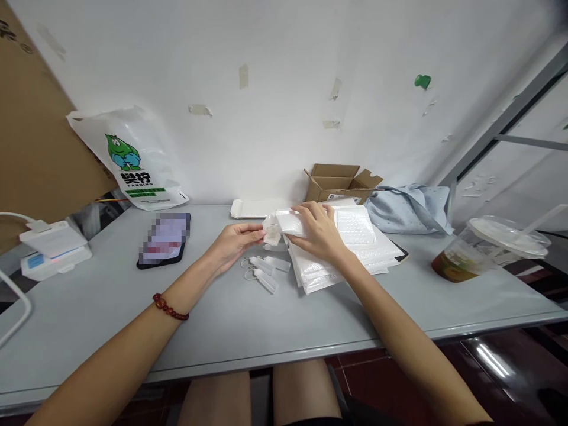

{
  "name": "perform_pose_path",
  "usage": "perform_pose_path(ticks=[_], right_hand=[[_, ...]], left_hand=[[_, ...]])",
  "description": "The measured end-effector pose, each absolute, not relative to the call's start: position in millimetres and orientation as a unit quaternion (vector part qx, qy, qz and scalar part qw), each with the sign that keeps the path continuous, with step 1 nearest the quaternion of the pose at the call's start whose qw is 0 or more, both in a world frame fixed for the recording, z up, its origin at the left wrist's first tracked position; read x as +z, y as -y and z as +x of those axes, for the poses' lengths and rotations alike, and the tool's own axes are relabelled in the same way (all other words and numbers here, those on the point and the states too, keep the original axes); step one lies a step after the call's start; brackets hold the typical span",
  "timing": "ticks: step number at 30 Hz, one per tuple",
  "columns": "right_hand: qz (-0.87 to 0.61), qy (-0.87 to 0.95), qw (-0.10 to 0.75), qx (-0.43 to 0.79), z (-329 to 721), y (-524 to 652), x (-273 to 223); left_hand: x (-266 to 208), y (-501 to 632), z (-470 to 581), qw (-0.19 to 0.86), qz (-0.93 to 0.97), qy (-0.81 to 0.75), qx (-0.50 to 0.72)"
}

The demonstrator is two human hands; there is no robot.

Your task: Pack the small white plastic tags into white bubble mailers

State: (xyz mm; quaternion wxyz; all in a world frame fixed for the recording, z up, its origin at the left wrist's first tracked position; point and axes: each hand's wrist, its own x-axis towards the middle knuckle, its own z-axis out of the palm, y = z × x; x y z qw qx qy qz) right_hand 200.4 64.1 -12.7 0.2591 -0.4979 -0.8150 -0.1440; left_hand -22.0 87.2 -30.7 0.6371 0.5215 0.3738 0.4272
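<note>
My left hand (237, 241) pinches a small translucent plastic piece (271, 235) by its left edge; its exact kind is unclear. My right hand (320, 232) has its fingers curled over a narrow, folded white bubble mailer (288, 222), whose left end meets the plastic piece. Beneath that hand lies a stack of white bubble mailers (315, 277), fanned toward the right. Several small frosted plastic tubes with ring loops (266, 280) rest on the table just below my hands. Behind them is a flat white mailer or tray (254, 208).
On the grey table (248, 331), a phone (164, 239) and white charging devices (55, 248) lie to the left. A white printed bag (133, 160) leans on the wall. An open cardboard box (335, 184), grey-blue cloth (408, 207) and tilted drink cup (470, 251) are right.
</note>
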Motion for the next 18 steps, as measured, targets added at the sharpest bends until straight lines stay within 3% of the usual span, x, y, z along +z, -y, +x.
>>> perform_pose_path(ticks=[18], right_hand=[[-0.431, 0.852, 0.266, -0.137, 196.0, -59.1, -12.1]], left_hand=[[-34.3, -80.9, -13.0, 0.695, 0.495, -0.345, 0.39]])
